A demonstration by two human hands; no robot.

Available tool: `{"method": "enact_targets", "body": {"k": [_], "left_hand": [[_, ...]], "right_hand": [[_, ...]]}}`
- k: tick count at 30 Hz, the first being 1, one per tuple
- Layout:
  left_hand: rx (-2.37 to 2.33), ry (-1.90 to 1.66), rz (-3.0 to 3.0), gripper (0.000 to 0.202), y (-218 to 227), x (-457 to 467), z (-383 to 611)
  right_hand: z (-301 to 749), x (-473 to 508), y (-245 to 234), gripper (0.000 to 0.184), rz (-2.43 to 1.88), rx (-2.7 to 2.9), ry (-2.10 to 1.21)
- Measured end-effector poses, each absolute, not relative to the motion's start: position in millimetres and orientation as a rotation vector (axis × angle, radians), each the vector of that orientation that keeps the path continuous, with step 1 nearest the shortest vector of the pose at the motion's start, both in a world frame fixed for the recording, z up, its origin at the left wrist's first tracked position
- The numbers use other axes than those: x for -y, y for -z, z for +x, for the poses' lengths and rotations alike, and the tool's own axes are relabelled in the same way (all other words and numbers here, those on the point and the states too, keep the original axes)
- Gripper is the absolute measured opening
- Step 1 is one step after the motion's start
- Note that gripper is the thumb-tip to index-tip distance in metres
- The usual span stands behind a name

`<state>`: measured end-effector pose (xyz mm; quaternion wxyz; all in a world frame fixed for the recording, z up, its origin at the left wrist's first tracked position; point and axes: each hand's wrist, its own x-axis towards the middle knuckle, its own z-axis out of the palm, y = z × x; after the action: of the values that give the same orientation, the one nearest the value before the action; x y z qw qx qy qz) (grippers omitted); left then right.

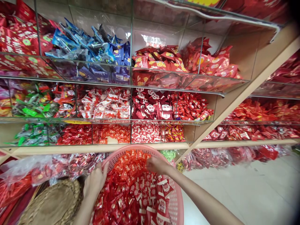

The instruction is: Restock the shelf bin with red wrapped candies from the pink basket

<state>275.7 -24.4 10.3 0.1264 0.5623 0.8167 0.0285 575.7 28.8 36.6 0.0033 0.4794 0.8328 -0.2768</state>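
A pink plastic basket [177, 200] full of small red wrapped candies [131, 193] sits low in the middle of the head view. My left hand [95, 181] grips the basket's left rim, fingers curled over the edge. My right hand [157, 165] reaches into the far side of the basket, its fingers bent down among the candies; what they hold is hidden. Right behind the basket stands a shelf unit of clear-fronted bins [131, 103] filled with wrapped sweets.
The bins hold blue packets [93, 50], green ones [32, 106] and many red ones [192, 106]. A woven straw item [53, 203] lies at lower left beside bagged red sweets [35, 172]. More red packets fill shelves at right [257, 122]. Pale tiled floor [253, 193] shows at lower right.
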Motion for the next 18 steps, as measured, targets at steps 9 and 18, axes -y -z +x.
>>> {"method": "enact_targets", "body": {"k": [9,18], "left_hand": [[-2.367,-0.093,1.658,0.07,-6,23,274],[-2.353,-0.11,1.65,0.07,-10,26,275]], "right_hand": [[593,-111,-63,0.027,2.091,-2.429,0.183],[579,-130,-40,0.039,2.391,-2.15,0.122]]}}
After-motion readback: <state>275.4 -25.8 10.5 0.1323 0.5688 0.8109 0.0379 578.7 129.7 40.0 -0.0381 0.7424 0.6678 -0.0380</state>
